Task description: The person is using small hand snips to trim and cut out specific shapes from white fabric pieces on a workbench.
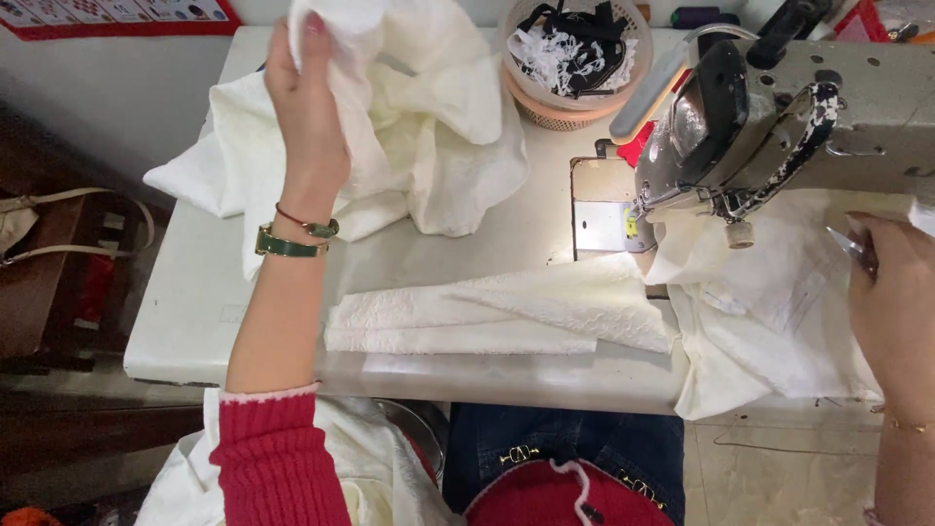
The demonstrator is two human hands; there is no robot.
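My left hand is raised over the far left of the sewing table and grips a crumpled piece of cream fabric that trails into a heap behind it. My right hand rests at the right edge of the view, holding small metal snips against another cream piece lying under the sewing machine. A folded strip of textured cream fabric lies flat between the hands, running toward the needle plate.
A pink basket with black and white lace scraps stands at the back of the table. A brown bag sits on the floor to the left. More cream cloth lies in my lap.
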